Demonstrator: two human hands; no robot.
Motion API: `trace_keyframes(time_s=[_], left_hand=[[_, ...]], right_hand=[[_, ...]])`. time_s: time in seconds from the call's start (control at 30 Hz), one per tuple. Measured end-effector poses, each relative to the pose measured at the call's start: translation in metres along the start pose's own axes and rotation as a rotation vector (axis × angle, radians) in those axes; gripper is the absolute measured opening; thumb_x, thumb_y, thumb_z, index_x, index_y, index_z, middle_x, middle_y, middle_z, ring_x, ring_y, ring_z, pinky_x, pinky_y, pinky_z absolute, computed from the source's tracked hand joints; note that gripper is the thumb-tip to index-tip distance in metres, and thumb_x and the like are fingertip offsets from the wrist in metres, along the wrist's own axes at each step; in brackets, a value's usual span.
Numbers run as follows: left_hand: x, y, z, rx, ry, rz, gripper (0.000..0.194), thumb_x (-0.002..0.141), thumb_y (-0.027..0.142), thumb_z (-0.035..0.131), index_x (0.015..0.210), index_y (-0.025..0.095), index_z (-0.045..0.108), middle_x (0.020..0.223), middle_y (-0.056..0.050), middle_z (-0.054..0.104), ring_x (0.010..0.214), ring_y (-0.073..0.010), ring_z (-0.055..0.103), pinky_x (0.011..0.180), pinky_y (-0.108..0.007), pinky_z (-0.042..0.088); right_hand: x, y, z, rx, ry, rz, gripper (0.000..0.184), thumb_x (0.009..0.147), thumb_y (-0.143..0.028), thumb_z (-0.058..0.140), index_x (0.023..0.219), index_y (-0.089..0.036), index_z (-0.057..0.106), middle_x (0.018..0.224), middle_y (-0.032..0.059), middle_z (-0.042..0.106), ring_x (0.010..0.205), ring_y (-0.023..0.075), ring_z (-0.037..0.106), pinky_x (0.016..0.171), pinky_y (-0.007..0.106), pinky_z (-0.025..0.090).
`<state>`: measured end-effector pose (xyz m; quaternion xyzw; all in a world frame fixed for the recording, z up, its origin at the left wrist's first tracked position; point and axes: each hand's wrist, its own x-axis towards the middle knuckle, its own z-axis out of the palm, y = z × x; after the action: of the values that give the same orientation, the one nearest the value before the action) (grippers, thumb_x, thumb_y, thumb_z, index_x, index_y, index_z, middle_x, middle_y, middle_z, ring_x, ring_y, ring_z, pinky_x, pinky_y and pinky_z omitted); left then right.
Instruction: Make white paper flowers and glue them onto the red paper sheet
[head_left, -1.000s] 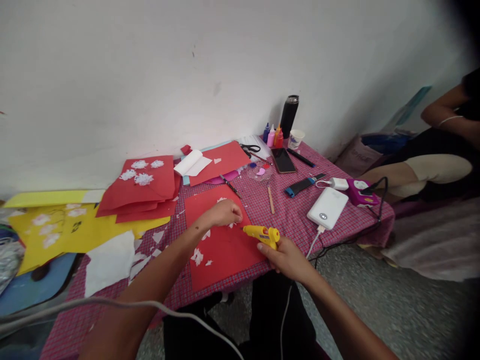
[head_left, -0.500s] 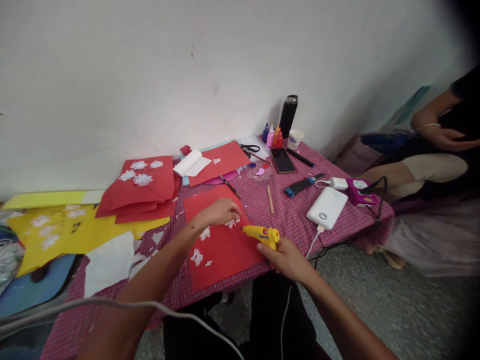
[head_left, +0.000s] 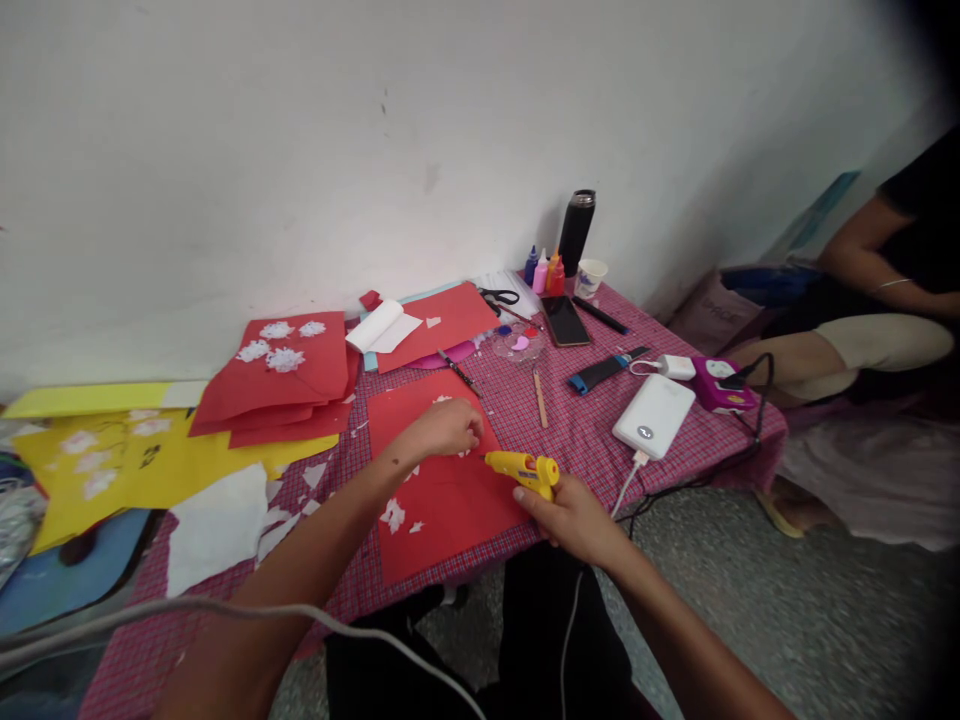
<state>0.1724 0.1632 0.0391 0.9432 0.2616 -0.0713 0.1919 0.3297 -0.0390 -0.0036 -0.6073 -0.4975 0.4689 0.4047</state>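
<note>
Clasping a yellow glue gun (head_left: 525, 468) by its handle in the right grip (head_left: 574, 515), with the nozzle aimed left over the margin of a red sheet (head_left: 457, 530) laid flat on the bench (head_left: 574, 430). Curling the left grip (head_left: 448, 428) low over white paper pieces (head_left: 464, 453) on that sheet, just beyond the nozzle — impossible to tell whether pinching one or merely touching. Nearer on the same sheet, toward its left edge, a ragged white cluster (head_left: 392, 515). To do this well, probably best to settle each piece lightly, dab sparingly on such thin paper, and leave fingertips well clear of the presumably hot tip. Farther out, on the checked cloth, a clear palette (head_left: 520, 345) with blue, red and pink paint. Behind that, small squeeze bottles (head_left: 541, 273) — seemingly filled with blue, pink, orange and red. Beside those, near the wall, an upright black flask (head_left: 577, 232), with contents hidden, and a paper cup (head_left: 591, 279), too small in view to tell what, if anything, inside.
</note>
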Motion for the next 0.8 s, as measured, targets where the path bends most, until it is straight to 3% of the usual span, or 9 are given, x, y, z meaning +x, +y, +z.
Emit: trace_keyframes(time_s=[0.8], left_hand=[[-0.0017,0.0080,-0.0059,0.078,0.033,-0.017,0.022,0.079,0.019,0.058,0.089,0.023,0.077,0.090,-0.004,0.072,0.085,-0.0192,0.065,0.077,-0.028,0.047]], right_hand=[[-0.0004,-0.0026,-0.0009,-0.041,-0.020,-0.006,0.031,0.092,-0.042,0.055,0.107,-0.019,0.070,0.054,-0.0029,0.059,0.052,0.0159,0.058,0.053,0.025,0.046]])
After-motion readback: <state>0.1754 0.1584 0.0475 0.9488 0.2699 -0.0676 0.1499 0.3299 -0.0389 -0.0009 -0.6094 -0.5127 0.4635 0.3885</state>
